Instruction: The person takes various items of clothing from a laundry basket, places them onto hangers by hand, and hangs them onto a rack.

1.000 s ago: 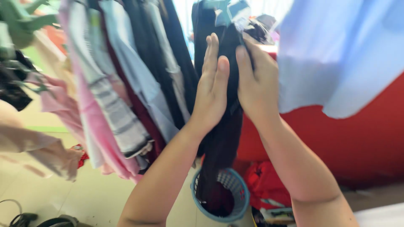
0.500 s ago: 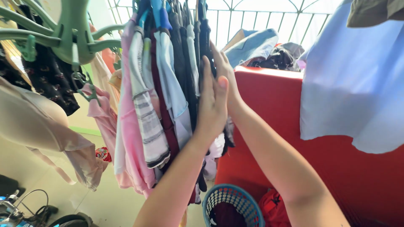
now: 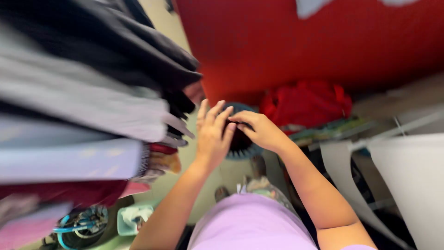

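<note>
Your left hand (image 3: 212, 134) and right hand (image 3: 261, 132) are bare, without rings, watch or gloves; your forearms are uncovered; you wear a lilac short-sleeved top (image 3: 252, 227), plain and unmarked.

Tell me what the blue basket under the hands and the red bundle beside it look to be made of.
Blue basket: probably moulded plastic, going by its even blue colour and round rim; the blur hides any detail. Red bundle: soft cloth, matte, since it lies crumpled in folds. Both the left hand and right hand hover over the basket with fingers loosely spread.
</note>
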